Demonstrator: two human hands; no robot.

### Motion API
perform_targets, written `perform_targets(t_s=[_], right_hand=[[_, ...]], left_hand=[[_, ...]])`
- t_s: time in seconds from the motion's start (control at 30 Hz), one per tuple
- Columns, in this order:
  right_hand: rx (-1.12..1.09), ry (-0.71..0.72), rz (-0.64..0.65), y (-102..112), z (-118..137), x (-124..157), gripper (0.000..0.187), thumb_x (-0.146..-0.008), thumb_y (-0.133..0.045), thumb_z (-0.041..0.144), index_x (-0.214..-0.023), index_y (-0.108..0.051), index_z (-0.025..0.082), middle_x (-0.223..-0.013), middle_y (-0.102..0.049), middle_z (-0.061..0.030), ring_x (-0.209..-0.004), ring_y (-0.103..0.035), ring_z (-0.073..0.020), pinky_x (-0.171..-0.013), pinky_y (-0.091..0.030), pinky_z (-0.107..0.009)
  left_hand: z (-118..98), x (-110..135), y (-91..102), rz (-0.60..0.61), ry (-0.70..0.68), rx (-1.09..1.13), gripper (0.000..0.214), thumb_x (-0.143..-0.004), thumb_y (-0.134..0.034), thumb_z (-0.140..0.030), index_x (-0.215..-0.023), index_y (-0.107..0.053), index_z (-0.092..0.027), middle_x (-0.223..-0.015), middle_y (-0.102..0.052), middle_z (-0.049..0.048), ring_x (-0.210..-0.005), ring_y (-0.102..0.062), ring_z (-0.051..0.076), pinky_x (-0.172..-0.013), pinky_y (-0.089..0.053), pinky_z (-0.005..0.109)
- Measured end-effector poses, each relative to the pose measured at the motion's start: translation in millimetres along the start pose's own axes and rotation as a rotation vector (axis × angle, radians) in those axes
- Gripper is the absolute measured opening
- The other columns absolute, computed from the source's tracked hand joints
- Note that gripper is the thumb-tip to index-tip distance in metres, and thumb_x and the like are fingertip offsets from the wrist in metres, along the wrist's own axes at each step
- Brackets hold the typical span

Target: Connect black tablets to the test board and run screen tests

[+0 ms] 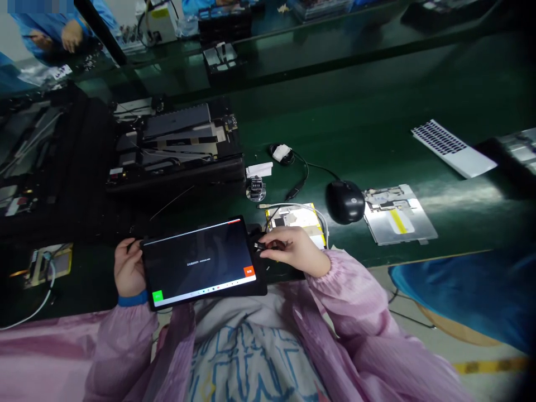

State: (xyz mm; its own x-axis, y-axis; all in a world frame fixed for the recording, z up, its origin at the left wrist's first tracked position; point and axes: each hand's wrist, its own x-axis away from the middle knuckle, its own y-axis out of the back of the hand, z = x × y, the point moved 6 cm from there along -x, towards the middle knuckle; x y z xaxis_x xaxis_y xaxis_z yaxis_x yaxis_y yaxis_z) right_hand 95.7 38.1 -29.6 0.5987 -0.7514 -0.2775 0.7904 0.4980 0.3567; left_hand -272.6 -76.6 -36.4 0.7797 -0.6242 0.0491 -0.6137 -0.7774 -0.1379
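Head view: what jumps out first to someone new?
The lit tablet at bottom centre, with a green square and an orange button on its dark screen. The left hand holds its left edge; the right hand pinches a small black connector at its right edge. Beyond them on the green bench sit a black mouse and a silver metal plate, right of centre.

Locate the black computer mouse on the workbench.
In the head view, the black mouse sits right of centre on the green bench, beside a metal plate, beyond the right hand.
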Motion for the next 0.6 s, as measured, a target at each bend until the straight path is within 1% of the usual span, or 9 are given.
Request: perform_targets(t_s=[0.07,0.17,0.23,0.33,0.4,0.53,0.6], right_hand=[[0.059,0.031,-0.020,0.5,2.2,0.1,0.023,-0.082,-0.071,0.037,-0.092,-0.070,0.016,-0.078,-0.071,-0.0055,-0.067,-0.066,-0.0146,-0.059,-0.054,-0.025],[0.209,0.123,-0.017,-3.6,7.4,0.8,0.014,-0.088,-0.064,0.028,-0.094,-0.069,0.017,-0.083,-0.070,-0.0074,-0.077,-0.066,-0.0178,-0.070,-0.056,-0.031],[0.301,0.168,-0.006,-8.4,9.2,2.3,0.014,-0.091,-0.059,0.024,-0.097,-0.068,0.017,-0.087,-0.069,-0.0092,-0.082,-0.065,-0.0200,-0.073,-0.056,-0.034],[0.371,0.185,-0.031,-11.1,10.7,4.9,0.015,-0.092,-0.055,0.022,-0.100,-0.067,0.017,-0.089,-0.067,-0.0098,-0.083,-0.064,-0.0205,-0.074,-0.056,-0.035],[0.364,0.186,-0.078,-7.1,13.5,5.6,0.015,-0.093,-0.055,0.022,-0.102,-0.065,0.018,-0.089,-0.066,-0.0088,-0.084,-0.064,-0.0198,-0.075,-0.056,-0.035],[0.311,0.154,-0.202,10.4,18.9,2.4,0.011,-0.092,-0.057,0.021,-0.100,-0.065,0.020,-0.088,-0.066,-0.0067,-0.083,-0.064,-0.0178,-0.074,-0.056,-0.031],[0.310,0.152,-0.229,15.5,19.5,-0.5,0.011,-0.091,-0.058,0.020,-0.099,-0.065,0.020,-0.087,-0.066,-0.0065,-0.083,-0.064,-0.0176,-0.074,-0.056,-0.031]], left_hand=[[0.4,-0.5,0.1,0.001,0.002,-0.008,0.042,-0.047,-0.066,-0.011,-0.088,-0.058,-0.017,-0.073,-0.071,-0.0012,-0.069,-0.063,0.012,-0.064,-0.046,0.019],[1.3,-1.7,1.6,-0.008,0.004,-0.019,0.042,-0.047,-0.066,-0.010,-0.088,-0.058,-0.017,-0.072,-0.071,-0.0022,-0.069,-0.062,0.012,-0.065,-0.046,0.019],[1.5,-2.1,1.7,-0.007,-0.002,-0.025,0.042,-0.048,-0.066,-0.010,-0.088,-0.058,-0.017,-0.073,-0.071,-0.0021,-0.069,-0.062,0.011,-0.065,-0.046,0.019],[0.5,-1.2,-0.1,0.001,-0.015,-0.031,0.040,-0.049,-0.065,-0.011,-0.088,-0.059,-0.018,-0.074,-0.070,-0.0022,-0.070,-0.062,0.012,-0.065,-0.046,0.020],[0.1,-0.2,-1.4,0.001,-0.010,-0.028,0.039,-0.049,-0.065,-0.011,-0.087,-0.059,-0.018,-0.073,-0.070,-0.0020,-0.069,-0.062,0.012,-0.065,-0.047,0.020],[0.0,0.0,-2.0,0.001,0.006,-0.023,0.040,-0.048,-0.065,-0.010,-0.086,-0.058,-0.018,-0.072,-0.070,-0.0014,-0.068,-0.062,0.012,-0.064,-0.047,0.020],[0.1,-0.9,-1.0,0.001,0.004,-0.023,0.040,-0.048,-0.065,-0.010,-0.087,-0.058,-0.018,-0.073,-0.070,-0.0014,-0.068,-0.062,0.012,-0.064,-0.047,0.020]])
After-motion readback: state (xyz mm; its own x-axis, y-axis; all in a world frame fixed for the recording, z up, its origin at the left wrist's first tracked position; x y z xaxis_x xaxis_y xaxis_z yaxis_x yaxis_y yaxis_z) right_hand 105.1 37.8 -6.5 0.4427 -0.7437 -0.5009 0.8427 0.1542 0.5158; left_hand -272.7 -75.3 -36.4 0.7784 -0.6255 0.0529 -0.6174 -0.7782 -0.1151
